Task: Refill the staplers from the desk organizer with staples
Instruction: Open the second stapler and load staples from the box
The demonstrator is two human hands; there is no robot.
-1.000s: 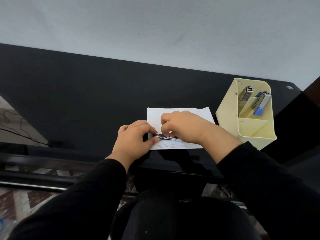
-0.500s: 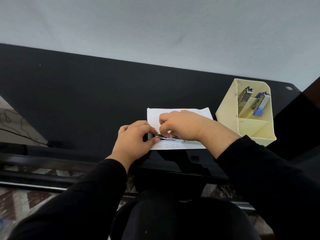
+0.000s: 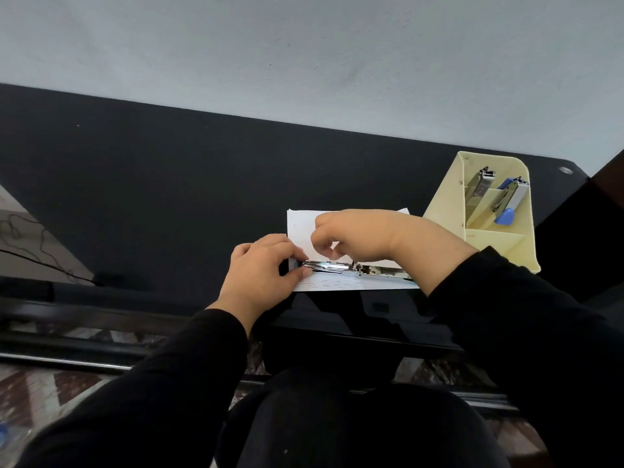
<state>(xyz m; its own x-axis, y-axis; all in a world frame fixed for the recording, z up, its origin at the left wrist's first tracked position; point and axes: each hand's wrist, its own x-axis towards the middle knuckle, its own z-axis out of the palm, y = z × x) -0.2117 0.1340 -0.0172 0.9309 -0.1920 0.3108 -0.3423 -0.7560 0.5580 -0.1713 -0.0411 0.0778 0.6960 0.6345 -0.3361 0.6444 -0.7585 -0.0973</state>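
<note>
A metal stapler (image 3: 341,267) lies flipped open flat on a white sheet of paper (image 3: 300,228) near the desk's front edge. My left hand (image 3: 263,268) pinches its left end between thumb and fingers. My right hand (image 3: 368,238) hovers just above the stapler's middle with fingertips pinched together; whether they hold staples is too small to tell. The cream desk organizer (image 3: 499,244) stands to the right and holds a silver stapler (image 3: 479,187) and a blue-tipped stapler (image 3: 508,204).
The black desk (image 3: 169,197) runs along a pale wall (image 3: 304,55). A dark cable (image 3: 30,244) lies off the left side. My lap and a dark chair part fill the space below the desk edge.
My right hand has lifted off the stapler and pulled back slightly, exposing the open stapler's right half. My left hand has kept its hold on the left end.
</note>
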